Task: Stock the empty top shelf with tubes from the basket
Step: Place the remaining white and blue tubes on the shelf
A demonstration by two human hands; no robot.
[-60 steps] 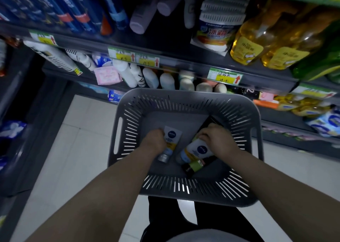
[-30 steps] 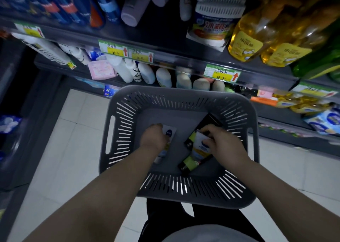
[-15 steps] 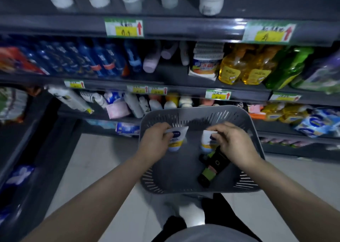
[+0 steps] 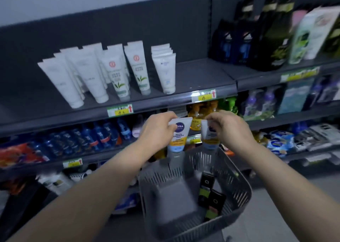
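The left tube [image 4: 178, 134] hung cap-down, pinched at its flat crimped end by my left grip [image 4: 156, 129]. The right tube [image 4: 209, 136] hung likewise from my right grip [image 4: 228, 129]. I judged both light, soft-walled and a little slippery, so the stiff crimp seemed the safest hold. The basket [image 4: 226, 166] was below the grips, and the top shelf [image 4: 198, 72] above and beyond them.

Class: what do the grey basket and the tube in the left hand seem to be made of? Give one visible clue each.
The grey basket: likely moulded plastic, matte; thin walls with even slots. The tube in the left hand: probably soft plastic, smooth, printed; flat crimped top end.
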